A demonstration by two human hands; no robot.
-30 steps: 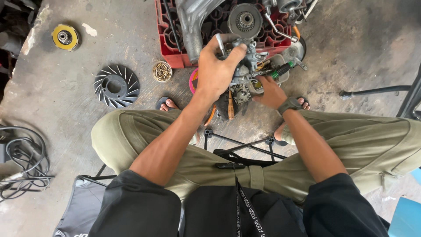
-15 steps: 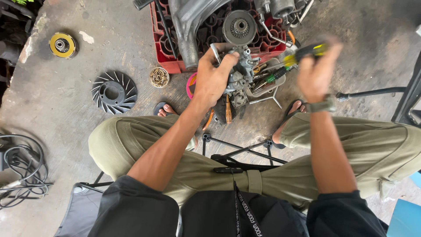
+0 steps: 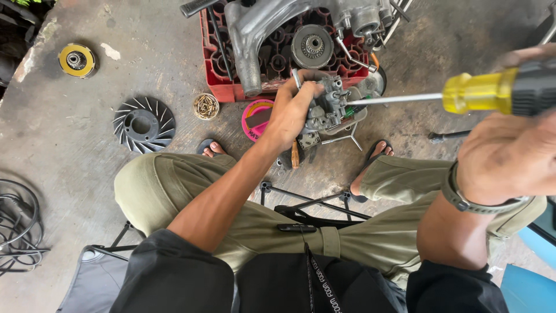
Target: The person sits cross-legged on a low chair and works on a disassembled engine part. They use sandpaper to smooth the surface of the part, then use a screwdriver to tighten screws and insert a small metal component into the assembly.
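My left hand (image 3: pixel 291 113) grips a small grey metal carburettor (image 3: pixel 328 109), held out over the floor in front of my knees. My right hand (image 3: pixel 512 153) is raised close to the camera at the right and holds a screwdriver (image 3: pixel 480 93) with a yellow and black handle. Its long steel shaft runs left, and the tip reaches the carburettor's right side. A watch sits on my right wrist.
A red crate (image 3: pixel 214 64) carrying a grey engine casing (image 3: pixel 255 35) stands at the top. On the concrete floor lie a black finned fan wheel (image 3: pixel 143 123), a tin of screws (image 3: pixel 206 106), a pink lid (image 3: pixel 255 119), a yellow-ringed disc (image 3: pixel 76 59) and coiled cables (image 3: pixel 17 223).
My right hand has lifted from beside the carburettor, up and to the right towards the camera, taking the screwdriver with it. My left hand has kept hold of the carburettor.
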